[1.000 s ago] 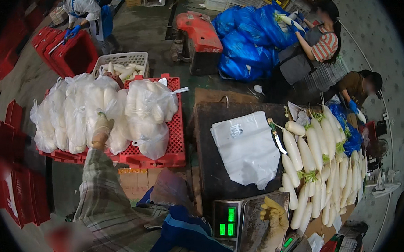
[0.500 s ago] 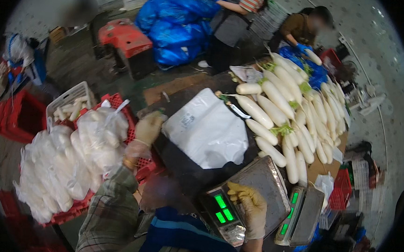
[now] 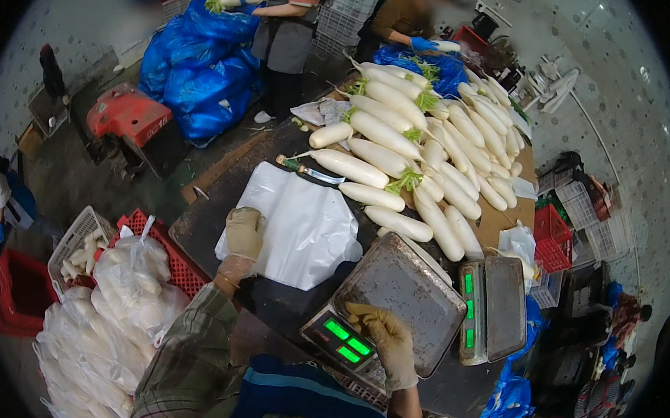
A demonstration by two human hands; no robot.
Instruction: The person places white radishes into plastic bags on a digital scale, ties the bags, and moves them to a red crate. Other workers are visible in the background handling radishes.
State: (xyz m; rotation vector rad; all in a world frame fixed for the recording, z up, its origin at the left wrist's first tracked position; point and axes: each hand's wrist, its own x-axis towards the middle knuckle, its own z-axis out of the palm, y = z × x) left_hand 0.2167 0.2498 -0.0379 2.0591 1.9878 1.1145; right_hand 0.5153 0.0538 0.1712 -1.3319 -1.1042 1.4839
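Note:
At the left edge of a stack of white plastic bags [image 3: 302, 230], my left hand [image 3: 245, 234] is closed, in a pale glove. Its fingertips are hidden, so whether it grips a bag's edge does not show. My right hand [image 3: 386, 343], in a yellowish glove, hovers or rests over the near edge of a weighing scale [image 3: 403, 291] with a green lit display. Its fingers are loosely bent, pointing left, and nothing shows in them. A knife with a curved blade [image 3: 320, 175] lies along the top of the bags. Large white radishes [image 3: 385, 158] are piled beyond.
A second scale [image 3: 503, 306] stands to the right. Bagged radishes [image 3: 101, 332] are heaped at my left beside a red crate [image 3: 180, 256] and a white crate [image 3: 76, 237]. Two people work across the table near blue bags [image 3: 204, 76], each holding a radish.
My view has swung, shifting the table left and up in the picture. My left hand has moved from beside the bags onto their left edge. My right hand stays by the scale.

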